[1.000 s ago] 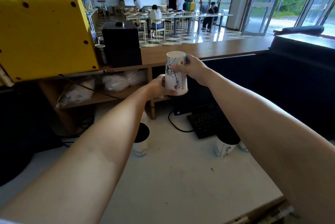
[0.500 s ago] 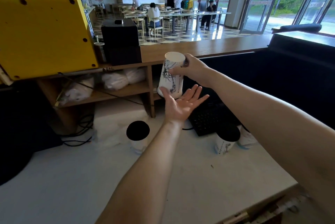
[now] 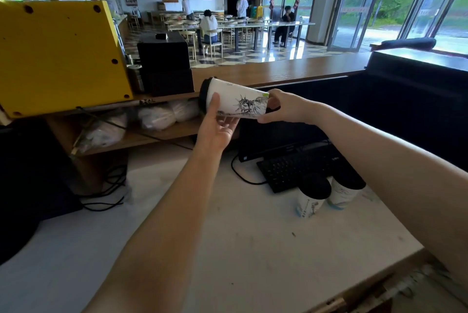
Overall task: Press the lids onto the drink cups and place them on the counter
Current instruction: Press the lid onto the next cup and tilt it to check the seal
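A yellow box [image 3: 58, 56] fills the upper left of the frame, with a black box [image 3: 164, 59] just to its right, both on the wooden counter [image 3: 291, 72] that runs across the middle. Under the counter at the left, a shelf [image 3: 141, 137] holds pale bags [image 3: 157, 116]. A keyboard [image 3: 291, 168] lies right of centre on the white table [image 3: 240, 249], and cables [image 3: 109, 201] trail at the left. Two lidded cups [image 3: 312, 198] stand touching each other just below the keyboard, at the lower right, partly behind the right forearm.

The cup [image 3: 238, 102] is in the air at the centre of the frame, in front of the counter edge. It lies nearly on its side, with its black lid [image 3: 203, 96] pointing left and its base to the right. The left hand [image 3: 217, 127] reaches up from the lower left, palm up. Its thumb lies on the cup's near side just beside the lid and its fingers curl beneath. The right hand [image 3: 283, 107] comes in from the right and grips the base, fingers wrapped round it.
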The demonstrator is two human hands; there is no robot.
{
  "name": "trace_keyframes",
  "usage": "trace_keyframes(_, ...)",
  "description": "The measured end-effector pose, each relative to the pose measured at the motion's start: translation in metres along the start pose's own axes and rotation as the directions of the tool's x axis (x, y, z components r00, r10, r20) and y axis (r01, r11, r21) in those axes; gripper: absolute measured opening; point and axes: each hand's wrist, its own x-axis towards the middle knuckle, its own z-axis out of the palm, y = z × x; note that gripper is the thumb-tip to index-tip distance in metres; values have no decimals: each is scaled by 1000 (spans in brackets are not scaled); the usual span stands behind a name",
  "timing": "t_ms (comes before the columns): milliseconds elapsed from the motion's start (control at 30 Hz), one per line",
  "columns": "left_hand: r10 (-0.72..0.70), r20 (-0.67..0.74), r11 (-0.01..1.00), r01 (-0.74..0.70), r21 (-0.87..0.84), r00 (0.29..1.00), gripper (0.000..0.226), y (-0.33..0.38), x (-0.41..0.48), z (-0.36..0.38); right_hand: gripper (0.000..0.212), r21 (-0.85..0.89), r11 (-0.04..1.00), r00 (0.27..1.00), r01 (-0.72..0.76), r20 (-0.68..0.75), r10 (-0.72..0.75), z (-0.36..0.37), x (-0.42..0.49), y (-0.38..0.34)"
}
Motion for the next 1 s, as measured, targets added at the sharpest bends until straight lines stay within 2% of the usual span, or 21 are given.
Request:
trace_keyframes(67,30,11,991,-32,132,999,43,14,4,3,70,0,1000,1000,1,31,-1,-1,2,-4)
trace_keyframes(133,61,69,920,-82,383,996,45,26,5,5,76,28,999,999,19,27,-20,-2,4,-12)
trace_keyframes(200,72,156,781,-153,605,985,48,38,4,9,74,57,997,998,51,27,-53,-1,7,-23)
trace_keyframes(300,6,281,567,-235,790,960,40,52,-1,19,63,155,982,992,110,42,-118,3,12,-41)
trace_keyframes(367,-44,325,499,-261,826,945,32,60,-3,25,62,243,961,989,133,36,-146,5,16,-47)
trace_keyframes(500,-73,367,447,-298,843,927,42,71,2,23,64,362,921,989,142,-8,-149,16,22,-46)
trace_keyframes(567,-81,341,449,-271,851,937,52,71,7,16,65,409,905,993,117,-44,-109,26,23,-40)
trace_keyframes(667,-132,241,464,-156,872,961,62,60,14,-1,69,473,878,995,69,-90,-30,49,24,-22)
trace_keyframes(733,-165,209,446,-116,888,964,61,47,18,-16,74,482,876,993,13,-110,46,66,21,-5)
trace_keyframes(833,-222,221,509,-80,857,950,53,23,18,-43,76,481,875,988,-55,-100,117,90,13,21)
trace_keyframes(1000,-212,146,433,-41,901,966,67,-17,19,-90,86,483,862,982,-155,-16,186,135,9,70)
